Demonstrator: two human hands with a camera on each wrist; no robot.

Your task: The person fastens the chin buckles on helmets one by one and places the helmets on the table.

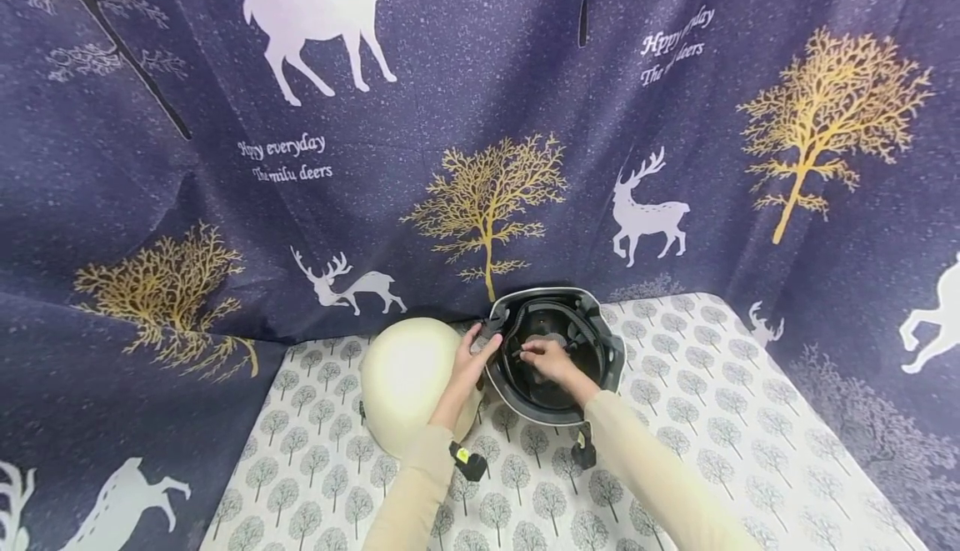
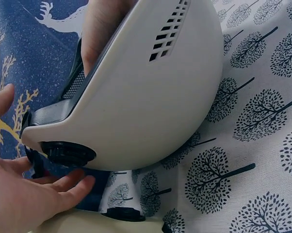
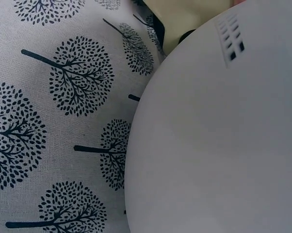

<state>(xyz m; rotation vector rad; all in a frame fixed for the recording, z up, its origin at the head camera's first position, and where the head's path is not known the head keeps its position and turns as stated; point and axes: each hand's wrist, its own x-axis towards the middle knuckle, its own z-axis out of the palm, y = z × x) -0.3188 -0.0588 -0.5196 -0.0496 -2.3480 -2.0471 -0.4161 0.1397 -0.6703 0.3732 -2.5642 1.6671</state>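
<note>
A white helmet (image 1: pixel 556 424) lies crown down, its black padded inside (image 1: pixel 551 388) facing up. My left hand (image 1: pixel 471 361) is at its left rim, with thumb and fingers spread around the edge. In the left wrist view, these fingers (image 2: pixel 78 187) stretch out below a round black knob (image 2: pixel 68 153) on the helmet's side. My right hand (image 1: pixel 551 359) reaches inside, its fingertips curled together at a thin dark strap (image 1: pixel 517 354) near the left inner wall. The right wrist view shows mostly the white shell (image 3: pixel 214 136), which hides that hand's fingers.
Left of the white helmet stands a cream helmet (image 1: pixel 408 376), dome up, close beside it. Black straps with a yellow-marked buckle (image 1: pixel 467 461) lie on the tree-print tablecloth (image 1: pixel 315 459). Another black buckle (image 1: pixel 583 451) hangs at the front. A dark blue curtain (image 1: pixel 480 101) rises behind.
</note>
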